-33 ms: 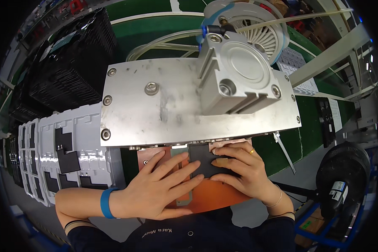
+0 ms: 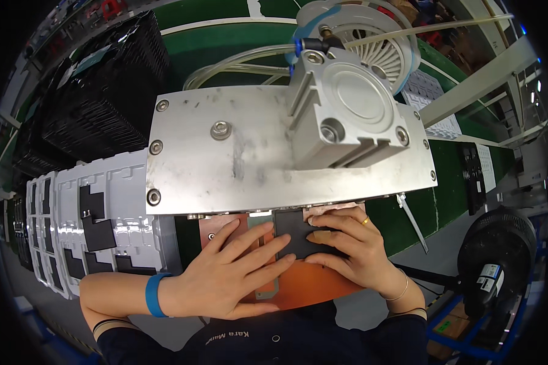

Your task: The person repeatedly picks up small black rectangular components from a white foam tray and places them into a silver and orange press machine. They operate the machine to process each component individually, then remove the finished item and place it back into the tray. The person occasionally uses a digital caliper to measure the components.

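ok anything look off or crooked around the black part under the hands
Nothing stands out. The black part lies flat and square on the orange base plate, under the front edge of the metal press plate. The left hand and right hand rest on it. The metal plate is scuffed, but nothing looks bent, spilled or loose.

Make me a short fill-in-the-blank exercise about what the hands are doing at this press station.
1. Both hands press on a flat ____ part lying on the orange base.
2. The left hand has a ____ wristband.
3. The right hand wears a gold ____ on one finger.
4. White trays stand to the person's ____.

Missing words: black; blue; ring; left
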`<state>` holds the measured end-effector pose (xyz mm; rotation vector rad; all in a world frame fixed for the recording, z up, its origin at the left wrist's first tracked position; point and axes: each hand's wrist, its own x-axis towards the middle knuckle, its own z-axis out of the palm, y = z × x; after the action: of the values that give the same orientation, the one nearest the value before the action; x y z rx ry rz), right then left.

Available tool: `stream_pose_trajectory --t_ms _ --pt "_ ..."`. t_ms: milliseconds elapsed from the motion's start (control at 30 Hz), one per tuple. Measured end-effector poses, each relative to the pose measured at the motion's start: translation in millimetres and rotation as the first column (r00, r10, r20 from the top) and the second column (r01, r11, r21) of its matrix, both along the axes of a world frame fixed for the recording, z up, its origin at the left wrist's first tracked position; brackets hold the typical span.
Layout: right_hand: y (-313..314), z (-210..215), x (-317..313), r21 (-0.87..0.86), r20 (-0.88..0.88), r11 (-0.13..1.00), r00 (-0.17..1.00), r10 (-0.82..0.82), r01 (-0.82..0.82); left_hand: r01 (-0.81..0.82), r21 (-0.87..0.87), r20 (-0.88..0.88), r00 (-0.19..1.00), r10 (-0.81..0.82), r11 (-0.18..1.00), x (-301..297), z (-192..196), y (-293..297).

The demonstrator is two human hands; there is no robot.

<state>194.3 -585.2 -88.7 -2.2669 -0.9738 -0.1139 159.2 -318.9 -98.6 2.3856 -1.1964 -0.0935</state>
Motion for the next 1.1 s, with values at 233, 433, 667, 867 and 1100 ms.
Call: stream_pose_trajectory --t_ms 233,433,667,867,1100 --pt "-1.5 -1.6 0.1 -0.024 0.002 1.0 1.0 0.001 -0.001 0.005 -0.024 -0.018 1.0 -0.005 1.0 2.2 4.7 0.0" --pt "-2.6 -1.1 -2.5 -0.035 0.003 0.999 1.0 -0.024 0.024 -0.002 -0.042 -0.055 0.999 0.0 0.999 1.6 1.3 0.6" --pt "-4.3 -5.0 -1.0 -0.042 -0.018 0.999 1.0 -0.015 0.014 -0.019 -0.036 -0.039 0.999 0.018 0.999 0.1 0.4 1.0" --pt "-4.2 -4.1 -0.1 -0.057 -0.026 0.998 1.0 -0.002 0.001 -0.022 -0.045 -0.052 0.998 0.02 0.999 -1.6 0.2 1.0" --pt "-1.1 8.7 4.8 -0.106 -0.164 0.993 0.986 0.04 -0.058 -0.017 -0.039 0.003 1.0 0.017 0.999 -0.1 -1.8 -0.8"
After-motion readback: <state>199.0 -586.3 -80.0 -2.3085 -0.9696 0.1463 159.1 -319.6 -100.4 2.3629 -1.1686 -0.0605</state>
